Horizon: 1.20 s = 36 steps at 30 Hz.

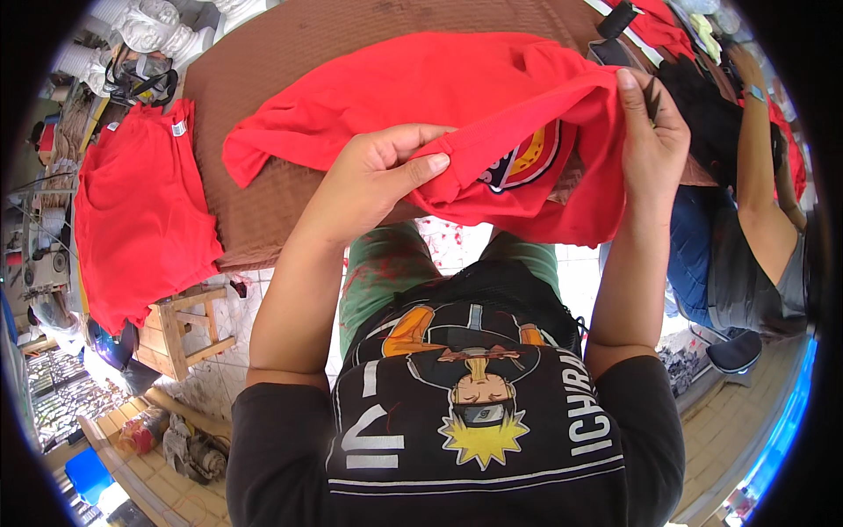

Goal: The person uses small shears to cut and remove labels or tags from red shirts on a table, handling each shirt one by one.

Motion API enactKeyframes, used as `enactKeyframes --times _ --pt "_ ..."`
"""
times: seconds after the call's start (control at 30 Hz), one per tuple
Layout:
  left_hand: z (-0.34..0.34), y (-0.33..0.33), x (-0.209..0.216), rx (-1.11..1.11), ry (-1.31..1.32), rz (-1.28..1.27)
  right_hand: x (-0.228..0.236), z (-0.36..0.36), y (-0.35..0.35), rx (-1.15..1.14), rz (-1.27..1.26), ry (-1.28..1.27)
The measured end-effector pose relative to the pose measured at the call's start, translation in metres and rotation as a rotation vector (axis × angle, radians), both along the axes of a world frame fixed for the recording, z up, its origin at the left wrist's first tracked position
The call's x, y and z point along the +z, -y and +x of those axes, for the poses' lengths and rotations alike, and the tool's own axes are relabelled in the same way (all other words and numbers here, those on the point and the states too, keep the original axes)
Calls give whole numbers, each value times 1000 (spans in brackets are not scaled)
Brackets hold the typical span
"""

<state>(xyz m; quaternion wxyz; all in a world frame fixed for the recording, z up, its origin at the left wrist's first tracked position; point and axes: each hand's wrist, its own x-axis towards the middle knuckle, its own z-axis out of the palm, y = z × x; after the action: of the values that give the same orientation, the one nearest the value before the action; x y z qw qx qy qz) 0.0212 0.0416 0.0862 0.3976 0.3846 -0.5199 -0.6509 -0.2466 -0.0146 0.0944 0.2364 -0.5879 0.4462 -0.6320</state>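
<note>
A red shirt [413, 83] is spread partly across the brown-covered table [219, 88], its near edge lifted toward me. My left hand [378, 171] pinches a fold of that edge between thumb and fingers. Higher up on the right, my right hand [654, 136] grips the same edge and pulls it into a raised band. A dark pointed tool, perhaps thread snips [652, 97], shows among the right hand's fingers; most of it is hidden. Below the band, a round printed patch [531, 162] in yellow, red and dark blue is partly covered by cloth.
More red garments [145, 211] hang over the table's left edge, above a wooden stool [171, 338]. At the right, a co-worker [760, 176] reaches over black cloth [698, 110]. A black thread cone [617, 19] stands at the far right. White cones [149, 26] sit far left.
</note>
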Motion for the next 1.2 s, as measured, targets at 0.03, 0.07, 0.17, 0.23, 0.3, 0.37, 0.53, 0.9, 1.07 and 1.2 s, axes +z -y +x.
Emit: enactKeyframes --times 0.03,0.07,0.17,0.23,0.3,0.37,0.53,0.9,1.07,1.2 --pt "2 -1 1 -9 -10 45 -3 -1 1 -13 1 -40" --pt "2 -2 0 -2 -8 26 -5 -2 2 -26 1 -81" --pt "1 0 -2 6 24 -24 -5 0 -3 -12 22 -75" --pt "0 2 2 3 83 -59 -4 0 -4 -13 42 -72" --pt "1 9 4 80 41 -115 -2 -1 -5 -1 59 -93" --pt "3 20 6 235 0 -171 -2 -2 -5 17 69 -107" --pt "48 56 2 905 -382 -378 -3 9 -13 83 261 -14" --pt "45 -54 126 -721 -1052 -1225 -14 -12 -11 112 315 -330" --pt "55 -124 196 -1266 -124 -1337 -4 1 -23 108 348 -422" --pt "27 -127 179 -1006 -469 -1450 -6 -21 -29 22 391 -445"
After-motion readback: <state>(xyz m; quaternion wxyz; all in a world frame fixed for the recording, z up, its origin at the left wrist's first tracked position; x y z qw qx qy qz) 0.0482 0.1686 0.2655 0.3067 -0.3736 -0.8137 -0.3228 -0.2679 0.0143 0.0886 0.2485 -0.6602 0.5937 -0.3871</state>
